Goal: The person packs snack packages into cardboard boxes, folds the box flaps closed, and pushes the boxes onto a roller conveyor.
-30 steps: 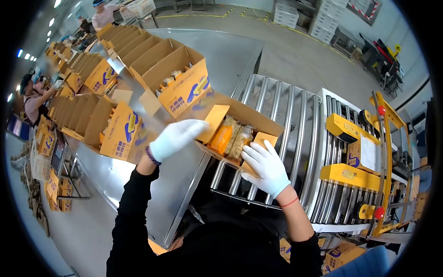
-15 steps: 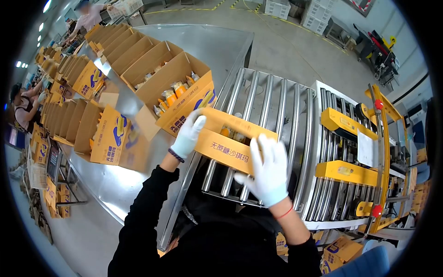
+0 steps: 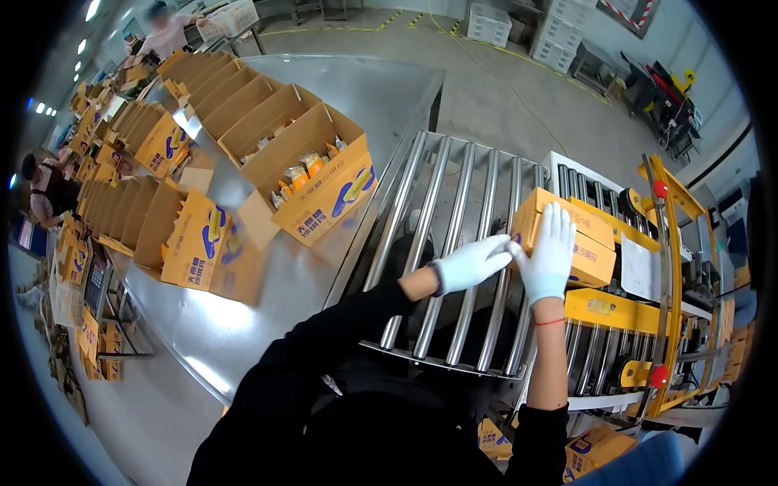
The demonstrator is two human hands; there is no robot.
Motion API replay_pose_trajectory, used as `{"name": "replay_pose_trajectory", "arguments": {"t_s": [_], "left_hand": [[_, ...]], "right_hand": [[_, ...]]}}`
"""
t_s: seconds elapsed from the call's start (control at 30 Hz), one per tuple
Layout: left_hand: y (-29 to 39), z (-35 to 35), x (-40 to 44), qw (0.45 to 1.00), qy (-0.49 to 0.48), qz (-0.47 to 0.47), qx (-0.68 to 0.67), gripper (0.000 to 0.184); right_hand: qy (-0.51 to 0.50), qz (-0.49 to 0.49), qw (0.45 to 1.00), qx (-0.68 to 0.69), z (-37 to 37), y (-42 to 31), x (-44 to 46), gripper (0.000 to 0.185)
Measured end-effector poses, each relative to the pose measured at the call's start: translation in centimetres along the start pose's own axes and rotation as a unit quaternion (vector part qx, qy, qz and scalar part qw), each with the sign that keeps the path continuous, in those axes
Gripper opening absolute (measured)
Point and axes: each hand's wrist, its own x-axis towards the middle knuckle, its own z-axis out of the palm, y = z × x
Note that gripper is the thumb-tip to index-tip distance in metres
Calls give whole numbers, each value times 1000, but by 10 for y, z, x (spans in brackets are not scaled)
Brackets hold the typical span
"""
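Observation:
A closed orange-brown carton (image 3: 590,253) lies at the entry of the machine's yellow side guides, at the right end of the rollers (image 3: 462,243). My right hand (image 3: 549,255), in a white glove, lies flat against the carton's near left part with its fingers stretched out. Just left of it, my left hand (image 3: 472,264), also gloved, reaches over the rollers with its fingers extended towards the carton's lower left corner. Whether its fingertips touch the carton, I cannot tell.
An open carton of wrapped packets (image 3: 328,194) heads a row of open cartons on the steel table (image 3: 324,279). Another row stands further left. Yellow guides (image 3: 613,312) and a yellow frame (image 3: 671,267) stand right. A person (image 3: 164,31) is at the far left.
The carton's flaps have been closed, and it has moved right along the rollers to the yellow guides. Both hands have moved right with it; my left hand has left the carton's left end.

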Motion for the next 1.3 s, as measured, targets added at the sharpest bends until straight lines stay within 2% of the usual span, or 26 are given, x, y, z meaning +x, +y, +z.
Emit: {"name": "replay_pose_trajectory", "arguments": {"t_s": [0.03,0.1,0.13,0.17,0.23,0.3,0.33,0.4,0.47,0.5,0.57,0.63,0.7,0.73,0.77,0.83,0.87,0.9,0.97,1.03,1.07,1.1,1.13,1.17,1.23,1.3], "left_hand": [[11,-16,-15,975,27,53,213,53],[16,-47,-51,886,209,182,371,54],[37,-74,-66,827,263,202,455,53],[72,-93,-85,801,304,99,505,49],[66,-143,-104,597,475,141,631,41],[42,-187,-128,653,457,-61,602,31],[38,-183,-132,683,437,-44,584,28],[49,-155,-141,740,369,-62,559,24],[30,-124,-157,769,314,68,552,24],[63,-97,-165,797,228,40,558,22],[76,-83,-179,842,144,166,493,21],[84,-92,-189,836,272,193,435,21],[60,-118,-196,794,455,123,385,27],[35,-137,-202,805,492,6,332,34],[30,-142,-204,806,490,8,332,34],[41,-148,-194,892,431,18,135,41],[54,-131,-187,902,418,110,0,48],[64,-121,-183,904,416,104,-4,48],[78,-117,-168,971,211,2,111,48],[68,-119,-137,965,216,-11,150,47],[61,-120,-123,957,218,-27,191,46],[54,-120,-112,957,217,-26,192,46],[46,-119,-101,890,263,-16,373,45],[38,-117,-95,788,299,-4,537,45],[25,-115,-96,743,347,54,570,55],[14,-114,-104,795,481,91,358,58]], "right_hand": [[13,-11,1000,-7,3,11,-2,96],[38,-7,999,7,4,27,-8,88],[38,-7,999,7,6,34,-11,88],[59,-3,998,6,10,40,-13,77],[85,-4,996,5,8,42,-14,68],[-4,-53,996,-65,-1,39,-16,48],[-36,-66,997,31,4,30,-15,37],[-6,-99,956,277,12,-8,-30,60],[14,-135,955,265,2,-55,-35,104],[35,-161,941,296,-11,-76,-34,117],[-5,-195,933,302,-33,-106,-34,108],[-43,-264,928,260,-27,-104,-41,90],[-52,-267,925,265,-28,-95,-51,68],[-55,-299,918,254,-25,-91,-53,62],[-57,-332,909,243,-24,-88,-53,57],[-78,-327,901,274,-26,-85,-47,46],[-102,-314,885,329,-26,-82,-47,43],[-128,-303,863,382,-27,-79,-47,39],[-165,-280,850,414,-41,-75,-39,31],[-244,-124,735,620,-46,-68,-31,29],[-297,-28,724,622,-50,-68,-27,46],[-296,-28,724,623,-52,-73,-23,46],[-146,-120,877,441,-53,-82,-18,57],[14,-202,954,219,-55,-89,-13,69],[19,-195,957,215,-64,-92,-6,88],[52,-132,971,194,-65,-94,-6,92]]}}
